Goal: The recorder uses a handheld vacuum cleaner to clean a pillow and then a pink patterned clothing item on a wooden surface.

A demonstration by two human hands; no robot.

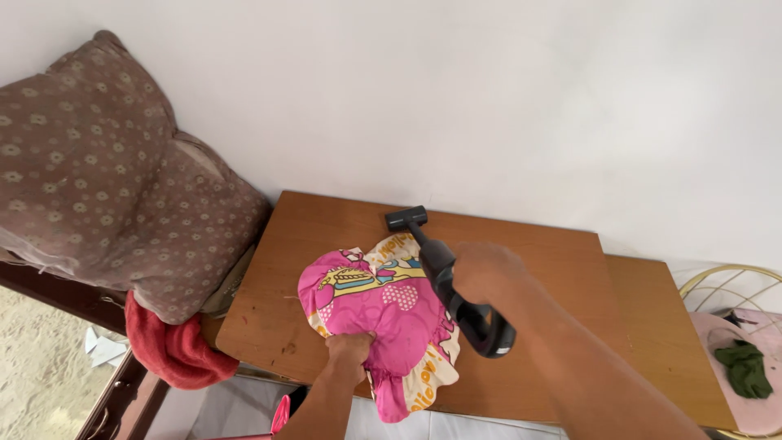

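While the pink cushion (383, 314) is pinned mid-table (570, 269) by the clenched left hand (350, 349), a black handheld steamer (452, 281), nozzle at 11 o'clock, is gripped by the right hand (485, 273); creases remain.

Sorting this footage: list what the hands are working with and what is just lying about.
In use: pink heart-shaped cushion, gripped by the left hand; black handheld vacuum, held by the right hand; wooden table.
Lying about: brown flowered pillow; red cloth; green cloth.

Glossy printed cloth cushion (383, 314), smooth wood table (554, 269)
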